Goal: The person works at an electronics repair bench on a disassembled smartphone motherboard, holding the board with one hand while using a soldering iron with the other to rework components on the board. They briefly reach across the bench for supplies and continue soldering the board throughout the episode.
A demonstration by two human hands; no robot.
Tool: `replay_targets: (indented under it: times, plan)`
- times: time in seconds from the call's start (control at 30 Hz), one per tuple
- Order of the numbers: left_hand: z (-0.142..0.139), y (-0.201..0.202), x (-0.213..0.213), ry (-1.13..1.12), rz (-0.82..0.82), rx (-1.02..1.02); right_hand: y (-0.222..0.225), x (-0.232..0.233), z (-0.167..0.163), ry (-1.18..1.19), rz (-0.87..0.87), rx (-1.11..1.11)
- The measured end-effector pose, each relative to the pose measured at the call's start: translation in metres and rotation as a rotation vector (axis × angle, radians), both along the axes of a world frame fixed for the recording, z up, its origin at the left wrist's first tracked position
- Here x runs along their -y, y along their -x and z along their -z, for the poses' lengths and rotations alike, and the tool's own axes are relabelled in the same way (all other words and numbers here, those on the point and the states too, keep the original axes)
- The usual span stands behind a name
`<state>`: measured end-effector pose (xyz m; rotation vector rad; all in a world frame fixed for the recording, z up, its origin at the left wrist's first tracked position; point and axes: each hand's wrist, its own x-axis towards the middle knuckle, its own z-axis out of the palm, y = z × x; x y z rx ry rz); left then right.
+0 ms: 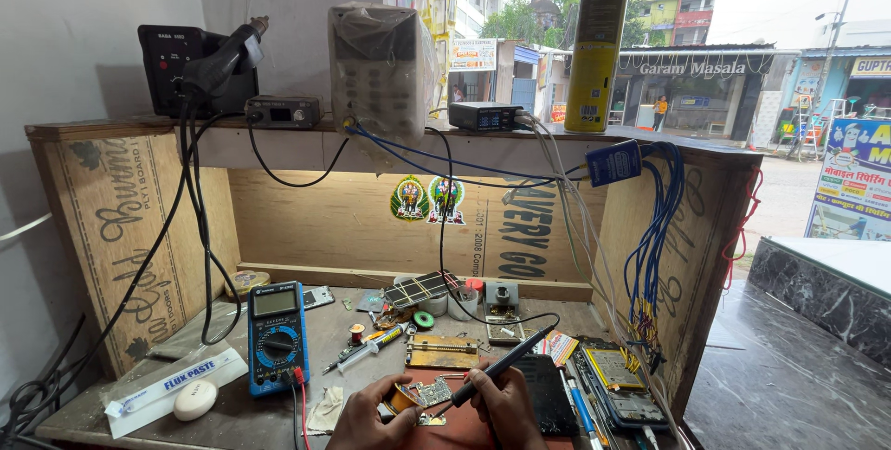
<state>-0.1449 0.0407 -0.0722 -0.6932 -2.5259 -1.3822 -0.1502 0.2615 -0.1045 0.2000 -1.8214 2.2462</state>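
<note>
We work inside a plywood bench alcove point(139, 218), its side walls closing us in left and right, with a shelf above carrying a wrapped power supply point(380, 65) and a tall yellow spray can point(594, 46). On the bench top a blue multimeter point(276, 337) lies to our left, well apart from the hands, with a syringe point(369, 348) between. Our right hand point(506, 405) is closed around a black soldering iron point(497, 366) (its cable loops up to the shelf); its long axis runs from upper right down to lower left, tip pointing at the small circuit board point(429, 392). Our left hand point(376, 422) pinches that board's left edge, at the near edge of the bench. A dismantled phone point(617, 380) crowds the right; the freest room lies left, toward the white tube box point(172, 387).
</note>
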Motion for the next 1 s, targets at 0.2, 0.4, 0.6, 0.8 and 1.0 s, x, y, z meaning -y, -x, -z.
replay_targets:
  times: [0.2,0.4,0.6,0.8,1.0]
  plan:
    - [-0.002,-0.007,0.002,0.018,-0.054,0.041,-0.002,0.002,0.001,-0.019,0.014,-0.048]
    - [0.001,-0.003,0.0,-0.011,-0.02,-0.001,-0.001,0.0,0.001,-0.017,-0.012,-0.068]
    - [0.001,-0.001,0.0,0.002,-0.024,0.008,0.002,-0.001,0.003,-0.005,0.0,-0.026]
    - [0.0,-0.003,-0.001,0.0,-0.015,0.008,0.004,-0.004,0.008,-0.019,-0.016,-0.044]
    - [0.001,-0.001,-0.001,-0.013,0.002,-0.02,0.007,-0.005,0.01,-0.002,-0.01,-0.012]
